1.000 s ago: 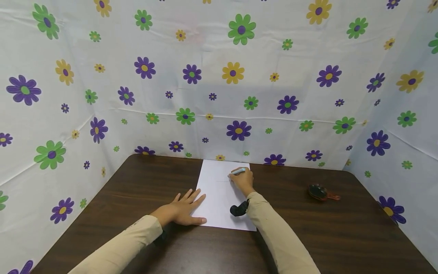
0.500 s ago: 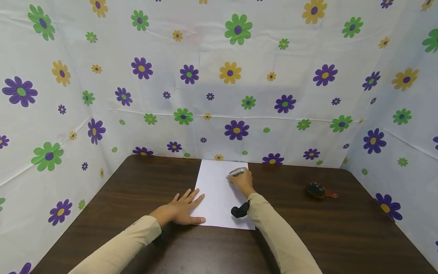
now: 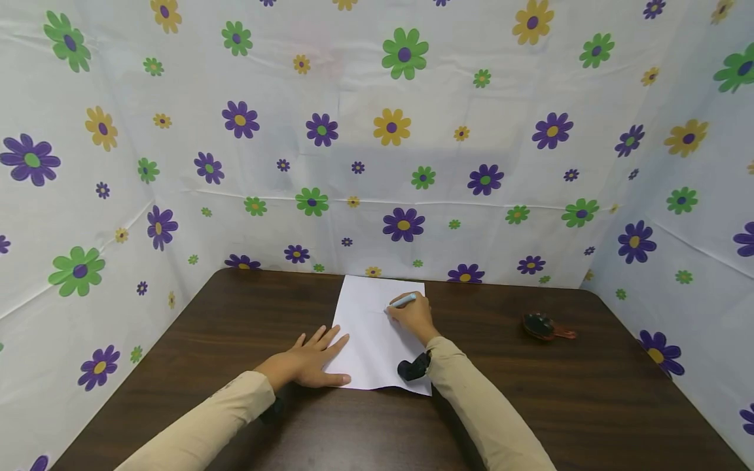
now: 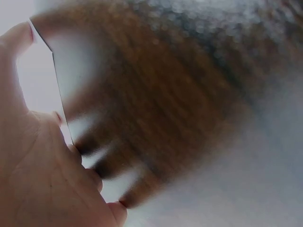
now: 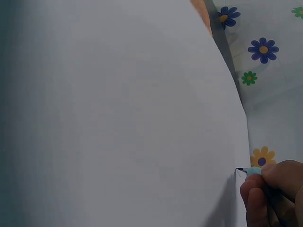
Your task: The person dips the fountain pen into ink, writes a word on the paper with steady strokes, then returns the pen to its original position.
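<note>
A white sheet of paper (image 3: pixel 365 353) lies on the dark wooden table, with a faint thin line on its upper half. My right hand (image 3: pixel 415 316) pinches a light blue marker (image 3: pixel 403 301) over that upper half. In the right wrist view the marker (image 5: pixel 254 170) has its dark tip right at a drawn line on the paper (image 5: pixel 142 113). My left hand (image 3: pixel 312 363) lies flat with fingers spread, thumb and fingertips over the sheet's lower left edge. The left wrist view shows the palm (image 4: pixel 38 165) and the paper's edge beside it. The sheet's lower edge bulges up slightly near my right wrist.
On the right of the brown table (image 3: pixel 495 392) sits a small object with a dark rounded body (image 3: pixel 538 325) and a reddish-brown handle. Behind the table's far edge and along both sides hangs a white flowered cloth (image 3: pixel 330 150).
My right hand with the marker has moved slightly left and nearer. The sheet's lower edge now bulges near the right wrist. My left hand stays in place while the head view shifts slightly.
</note>
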`<state>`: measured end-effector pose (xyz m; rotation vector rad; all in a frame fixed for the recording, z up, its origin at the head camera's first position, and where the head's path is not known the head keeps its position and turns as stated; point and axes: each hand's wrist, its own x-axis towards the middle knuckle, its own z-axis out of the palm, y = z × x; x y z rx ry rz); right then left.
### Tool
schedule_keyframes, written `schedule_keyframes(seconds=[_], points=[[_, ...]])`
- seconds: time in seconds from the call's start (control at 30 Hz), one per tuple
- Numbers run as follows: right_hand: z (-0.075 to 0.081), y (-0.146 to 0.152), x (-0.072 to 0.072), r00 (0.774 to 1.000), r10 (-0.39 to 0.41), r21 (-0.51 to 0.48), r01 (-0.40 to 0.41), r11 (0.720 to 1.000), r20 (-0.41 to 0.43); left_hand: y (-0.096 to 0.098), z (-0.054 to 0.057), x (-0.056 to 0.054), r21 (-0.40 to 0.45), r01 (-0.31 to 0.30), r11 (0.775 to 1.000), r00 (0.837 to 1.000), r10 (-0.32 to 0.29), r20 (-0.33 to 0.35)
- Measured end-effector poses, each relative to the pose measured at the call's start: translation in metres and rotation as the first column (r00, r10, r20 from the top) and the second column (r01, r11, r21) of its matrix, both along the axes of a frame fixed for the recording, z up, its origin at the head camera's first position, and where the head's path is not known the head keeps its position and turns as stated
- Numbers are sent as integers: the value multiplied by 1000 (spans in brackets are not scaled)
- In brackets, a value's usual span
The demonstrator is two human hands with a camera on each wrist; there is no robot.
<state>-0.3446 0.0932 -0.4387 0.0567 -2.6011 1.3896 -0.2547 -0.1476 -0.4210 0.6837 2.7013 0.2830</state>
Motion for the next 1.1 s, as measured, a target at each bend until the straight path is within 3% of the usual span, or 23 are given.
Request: schedule_keyframes(seconds=[0.2,0.4,0.57,0.7,0.87,1.1], points=[[0,1,0,1000,7,0,-7,1000,19,-1,-2,-3,41,-13,999,999,15,-36],[1,1,-4,1000,11,2,-11,1000,29,14,-2,-16,52,-23,998,996,28,-85],[3,0,-5,999,8,24,-9,1000,36,37,-3,-25,21,1,1000,998,0,-65],[4,0,-4,999,8,37,-10,999,44,48,-3,-31,13,-27,1000,998,28,-61],[3,0,-5,999,11,27,-12,1000,39,52,-7,-36,-5,-61,998,997,61,-45],[0,1,-5,1000,20,19,-20,1000,7,52,-8,-37,-5,-56,998,998,56,-33]])
